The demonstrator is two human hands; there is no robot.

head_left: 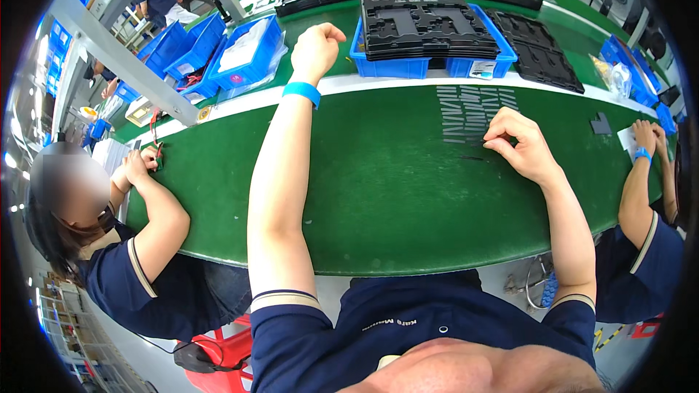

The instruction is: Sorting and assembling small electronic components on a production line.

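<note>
In the head view, thin, dark grey, narrow strips lie in rows on the green, smooth-topped worktable. The bare right hand hangs at their near right edge, thumb and forefinger tips nearly meeting; whether a strip sits between them I cannot tell. From that hand the rows lie to the left and away, most strips' long axes running roughly away from the person. One dark, slim loose piece lies more crosswise, just left of the fingertips. The left hand, fingers loosely curled, contents unclear, is well apart, between the blue plastic bin holding white sheets and the stacked black moulded trays. The right is clearly nearer the strips.
</note>
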